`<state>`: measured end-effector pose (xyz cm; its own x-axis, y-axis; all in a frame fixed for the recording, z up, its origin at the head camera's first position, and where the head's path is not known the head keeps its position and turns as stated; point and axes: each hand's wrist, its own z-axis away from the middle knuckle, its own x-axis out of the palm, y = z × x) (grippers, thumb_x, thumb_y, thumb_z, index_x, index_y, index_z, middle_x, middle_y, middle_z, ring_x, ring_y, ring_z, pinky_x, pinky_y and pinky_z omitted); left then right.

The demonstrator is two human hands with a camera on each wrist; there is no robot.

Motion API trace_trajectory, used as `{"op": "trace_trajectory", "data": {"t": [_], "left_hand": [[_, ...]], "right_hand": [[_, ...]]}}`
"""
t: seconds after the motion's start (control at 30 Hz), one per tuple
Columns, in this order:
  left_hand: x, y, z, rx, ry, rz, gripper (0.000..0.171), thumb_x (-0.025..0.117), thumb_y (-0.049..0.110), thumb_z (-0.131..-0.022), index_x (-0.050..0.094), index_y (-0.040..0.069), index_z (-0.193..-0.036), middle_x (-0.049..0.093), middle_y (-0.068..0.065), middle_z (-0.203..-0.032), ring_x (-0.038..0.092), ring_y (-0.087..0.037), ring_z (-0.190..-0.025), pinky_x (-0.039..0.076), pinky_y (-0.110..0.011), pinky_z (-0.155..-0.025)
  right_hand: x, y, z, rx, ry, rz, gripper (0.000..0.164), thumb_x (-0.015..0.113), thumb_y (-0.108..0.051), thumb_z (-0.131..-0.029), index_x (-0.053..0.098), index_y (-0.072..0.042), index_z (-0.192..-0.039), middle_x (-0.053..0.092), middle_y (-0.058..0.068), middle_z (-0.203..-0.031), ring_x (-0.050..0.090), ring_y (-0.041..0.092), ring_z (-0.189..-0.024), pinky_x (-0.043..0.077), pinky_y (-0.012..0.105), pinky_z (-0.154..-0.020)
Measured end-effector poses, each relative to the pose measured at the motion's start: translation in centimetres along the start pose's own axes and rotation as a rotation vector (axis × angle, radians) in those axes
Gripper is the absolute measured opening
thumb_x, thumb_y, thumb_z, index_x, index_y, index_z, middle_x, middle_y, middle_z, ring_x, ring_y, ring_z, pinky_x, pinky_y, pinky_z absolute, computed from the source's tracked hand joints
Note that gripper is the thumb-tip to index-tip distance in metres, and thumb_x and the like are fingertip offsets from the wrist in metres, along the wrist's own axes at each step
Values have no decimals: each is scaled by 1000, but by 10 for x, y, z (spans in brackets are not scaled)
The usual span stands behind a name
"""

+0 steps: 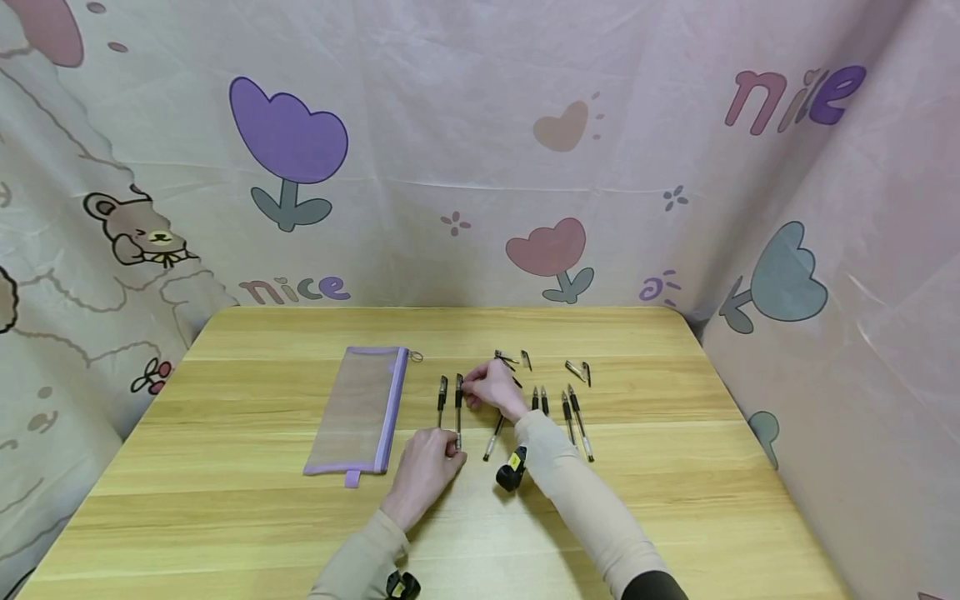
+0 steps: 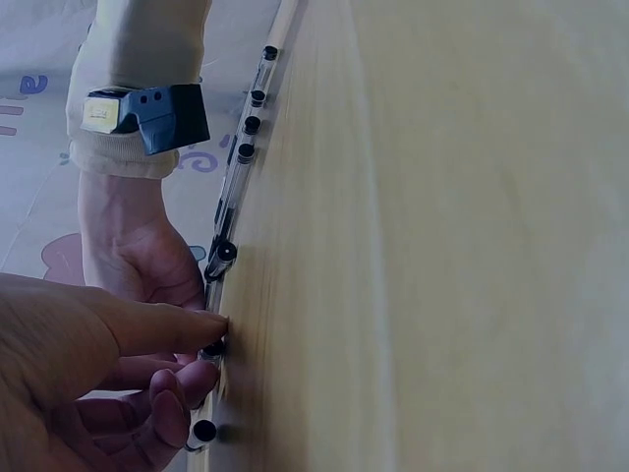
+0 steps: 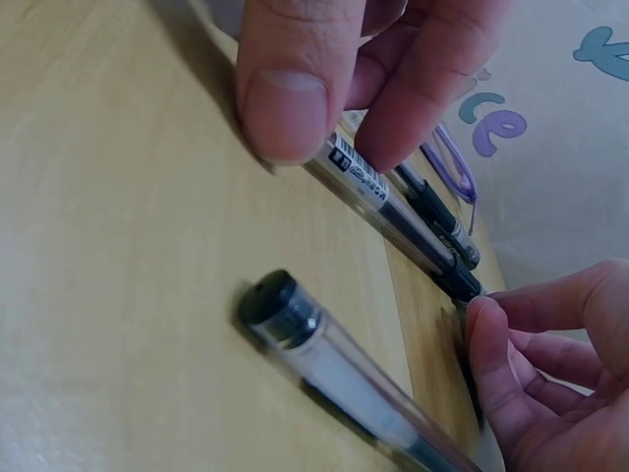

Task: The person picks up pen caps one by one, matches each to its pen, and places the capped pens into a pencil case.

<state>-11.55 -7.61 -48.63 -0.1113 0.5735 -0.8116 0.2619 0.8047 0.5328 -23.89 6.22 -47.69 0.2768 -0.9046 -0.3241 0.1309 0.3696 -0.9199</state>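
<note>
My left hand (image 1: 426, 468) pinches the rear end of a clear-barrelled black gel pen (image 1: 458, 412) between thumb and index finger. At its far end my right hand (image 1: 493, 388) has thumb and index fingertips closed on the black cap. The right wrist view shows a barcode label on that pen's barrel (image 3: 359, 177), the left thumb (image 3: 285, 113) on it and the right hand (image 3: 560, 364) at the other end. Just left of it lies a capped pen (image 1: 442, 396). To the right a pen without its cap (image 1: 492, 437) slants under the right wrist.
A mesh zip pouch with purple edging (image 1: 356, 408) lies left of the pens. Several uncapped pens (image 1: 577, 417) lie right of the right forearm. Loose caps (image 1: 526, 360) and more caps (image 1: 587, 375) lie farther back. A patterned curtain (image 1: 450, 150) stands behind the wooden table (image 1: 247, 417).
</note>
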Motion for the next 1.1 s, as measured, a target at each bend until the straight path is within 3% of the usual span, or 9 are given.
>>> {"op": "trace_trajectory", "data": {"t": [0.17,0.33,0.63,0.8,1.1], "left_hand": [[0,0,0,-7,-4,4,29,80,7,-77,58,14,-60,52,6,-56,42,-6,-53,34,-18,-50],[-1,2,0,-13,-6,8,35,82,10,-77,53,14,-58,49,6,-55,40,-6,-53,32,-18,-49],[-4,8,3,11,-7,30,23,83,8,-77,63,11,-64,56,4,-56,42,-4,-51,38,-15,-49],[-4,11,2,3,-18,59,16,82,8,-78,68,8,-69,61,2,-59,43,-3,-50,39,-15,-50],[1,19,-12,2,-58,113,6,77,8,-84,74,3,-82,66,-1,-65,48,-3,-53,42,-14,-51]], "right_hand": [[-2,0,2,-2,16,-7,12,69,-3,-92,73,5,-100,76,19,-85,66,12,-56,59,26,-57],[-9,3,6,-56,55,-27,18,65,-4,-94,72,7,-106,76,21,-87,67,11,-58,60,27,-60],[-34,11,22,-104,128,-241,29,58,-4,-98,63,13,-121,70,31,-98,65,10,-62,60,26,-63],[-55,14,33,-96,177,-312,29,56,-3,-99,62,15,-121,71,24,-92,66,12,-64,59,25,-62],[-95,29,40,-83,263,-337,31,54,1,-99,58,18,-124,72,16,-87,67,11,-63,59,22,-61]]}}
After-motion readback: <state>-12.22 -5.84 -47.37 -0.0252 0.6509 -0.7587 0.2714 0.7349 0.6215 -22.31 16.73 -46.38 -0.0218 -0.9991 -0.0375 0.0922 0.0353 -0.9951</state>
